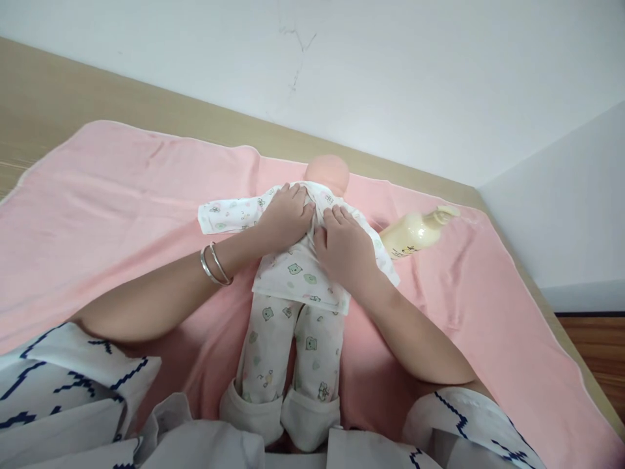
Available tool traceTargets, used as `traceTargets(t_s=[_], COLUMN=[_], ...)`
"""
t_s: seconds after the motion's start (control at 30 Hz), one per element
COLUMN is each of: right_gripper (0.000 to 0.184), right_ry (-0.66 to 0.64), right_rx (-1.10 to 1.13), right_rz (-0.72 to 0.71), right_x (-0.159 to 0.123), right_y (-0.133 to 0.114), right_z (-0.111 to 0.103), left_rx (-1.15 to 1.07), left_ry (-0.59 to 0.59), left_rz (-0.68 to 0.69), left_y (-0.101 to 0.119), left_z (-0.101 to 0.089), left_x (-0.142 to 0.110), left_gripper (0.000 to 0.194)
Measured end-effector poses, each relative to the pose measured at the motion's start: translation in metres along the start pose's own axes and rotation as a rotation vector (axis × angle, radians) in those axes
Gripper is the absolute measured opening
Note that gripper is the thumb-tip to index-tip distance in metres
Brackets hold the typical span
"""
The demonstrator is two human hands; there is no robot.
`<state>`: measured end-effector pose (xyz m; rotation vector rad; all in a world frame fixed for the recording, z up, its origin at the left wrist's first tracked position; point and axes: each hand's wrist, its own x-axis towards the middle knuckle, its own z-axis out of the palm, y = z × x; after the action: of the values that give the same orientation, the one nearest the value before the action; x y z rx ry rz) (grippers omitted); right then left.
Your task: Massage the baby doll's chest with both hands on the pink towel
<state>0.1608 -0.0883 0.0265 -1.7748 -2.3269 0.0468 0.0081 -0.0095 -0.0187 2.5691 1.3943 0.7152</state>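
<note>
A baby doll (326, 170) lies on its back on a pink towel (117, 195), dressed in a white printed top (293, 270) and matching trousers (266, 345). My left hand (286, 215) rests on the doll's chest, fingers curled and pinching the top's front edge near the collar. My right hand (344, 244) lies beside it on the other side of the chest, fingers bent and pressing on the fabric. Both hands meet at the middle of the top. Two silver bangles (215, 264) sit on my left wrist.
A cream pump bottle (415, 234) lies on its side on the towel to the right of the doll. The towel covers a wooden surface (58, 91) against a white wall. My patterned sleeves (63, 378) fill the bottom of the view.
</note>
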Motion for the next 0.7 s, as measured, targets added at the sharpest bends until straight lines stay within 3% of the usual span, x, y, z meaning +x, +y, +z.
traceTargets(t_s=[0.13,0.27,0.4,0.57,0.7], right_gripper=[0.043,0.042,0.053,0.058,0.056], right_ry=[-0.025,0.019,0.026,-0.027,0.002], right_rx=[0.151,0.177,0.12,0.023,-0.034], right_rz=[0.045,0.012,-0.038,-0.042,-0.072], right_x=[0.016,0.033,0.039,0.025,0.005], right_y=[0.015,0.031,0.039,0.024,0.005], right_z=[-0.001,0.009,0.015,0.004,-0.001], left_rx=[0.156,-0.028,-0.108,-0.065,0.106], left_ry=[0.008,0.002,-0.05,-0.051,-0.059], left_rz=[0.052,-0.053,-0.06,-0.009,0.091], left_y=[0.014,0.031,0.036,0.025,0.011], left_z=[-0.005,-0.019,-0.027,-0.019,-0.007], left_x=[-0.009,-0.016,-0.017,-0.009,-0.002], left_gripper=[0.043,0.029,0.029,0.031,0.036])
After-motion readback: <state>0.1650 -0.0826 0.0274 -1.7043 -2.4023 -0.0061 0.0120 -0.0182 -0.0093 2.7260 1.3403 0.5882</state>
